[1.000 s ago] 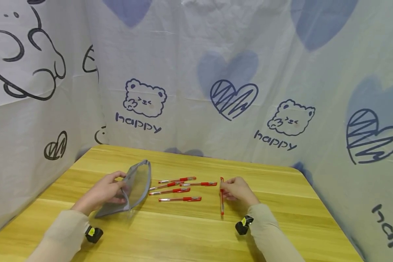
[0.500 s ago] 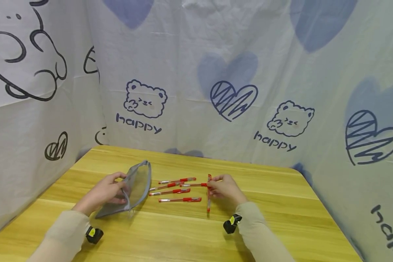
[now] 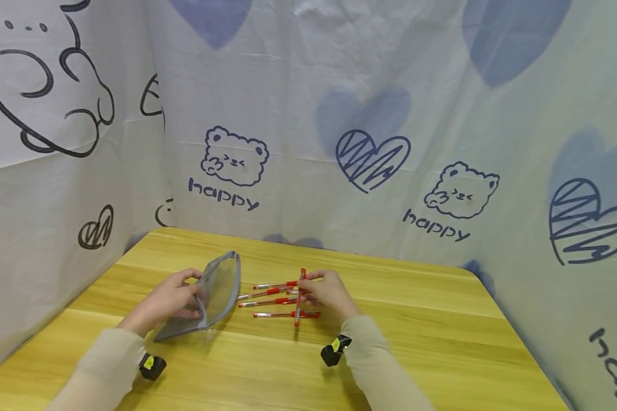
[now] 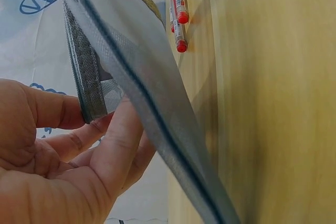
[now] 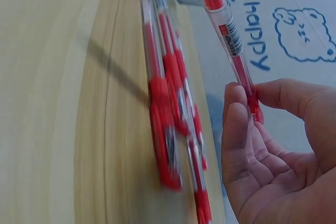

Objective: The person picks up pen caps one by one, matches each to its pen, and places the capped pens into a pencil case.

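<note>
A grey mesh zip pouch [image 3: 221, 288] stands tilted on the left side of the table, its mouth spread. My left hand [image 3: 167, 302] grips its edge; in the left wrist view the thumb and fingers pinch the zip strip [image 4: 90, 87]. My right hand [image 3: 329, 294] pinches a red gel pen [image 3: 297, 308] between thumb and fingers, above the other pens. The right wrist view shows the held pen [image 5: 233, 48] raised off the table, its clear end pointing up. Several like red pens [image 3: 267, 303] lie loosely side by side between the two hands.
The yellow wood-grain table [image 3: 267, 371] ends at a white printed cloth [image 3: 298, 171] hung behind it and along both sides. Each wrist wears a small black camera [image 3: 334, 350].
My right hand has carried the held pen leftward, from right of the loose pens to above them. The left hand and the pouch have stayed nearly still.
</note>
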### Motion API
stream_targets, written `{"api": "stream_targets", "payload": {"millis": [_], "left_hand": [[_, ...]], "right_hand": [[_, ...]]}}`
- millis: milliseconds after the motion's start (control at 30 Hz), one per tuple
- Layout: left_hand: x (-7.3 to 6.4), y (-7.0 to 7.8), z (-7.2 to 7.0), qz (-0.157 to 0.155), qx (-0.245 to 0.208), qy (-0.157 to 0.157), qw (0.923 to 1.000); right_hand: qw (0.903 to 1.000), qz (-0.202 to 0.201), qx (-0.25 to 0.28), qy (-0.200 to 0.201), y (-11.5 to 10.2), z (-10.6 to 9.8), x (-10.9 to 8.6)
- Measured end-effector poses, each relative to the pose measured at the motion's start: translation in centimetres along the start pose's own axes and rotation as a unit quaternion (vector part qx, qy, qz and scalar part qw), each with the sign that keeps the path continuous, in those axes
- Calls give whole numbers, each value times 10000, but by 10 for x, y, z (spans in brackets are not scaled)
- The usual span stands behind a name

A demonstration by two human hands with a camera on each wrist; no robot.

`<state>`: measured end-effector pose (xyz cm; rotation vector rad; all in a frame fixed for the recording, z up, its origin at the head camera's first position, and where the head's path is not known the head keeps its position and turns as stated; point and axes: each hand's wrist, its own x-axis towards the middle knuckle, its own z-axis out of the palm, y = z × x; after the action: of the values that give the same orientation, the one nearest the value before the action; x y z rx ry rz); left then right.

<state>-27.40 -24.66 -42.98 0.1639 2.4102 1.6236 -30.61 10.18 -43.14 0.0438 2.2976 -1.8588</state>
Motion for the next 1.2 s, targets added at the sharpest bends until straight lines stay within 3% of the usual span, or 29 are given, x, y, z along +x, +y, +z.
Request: {"api": "stream_targets", "payload": {"millis": [633, 1200], "left_hand": [[0, -1, -1, 36, 65, 38, 10000], [-1, -1, -1, 22, 18, 16, 10000]], "right_hand": [[9991, -335, 87, 255, -10, 62, 17], [9969, -397, 642, 201, -14, 106, 21]]}}
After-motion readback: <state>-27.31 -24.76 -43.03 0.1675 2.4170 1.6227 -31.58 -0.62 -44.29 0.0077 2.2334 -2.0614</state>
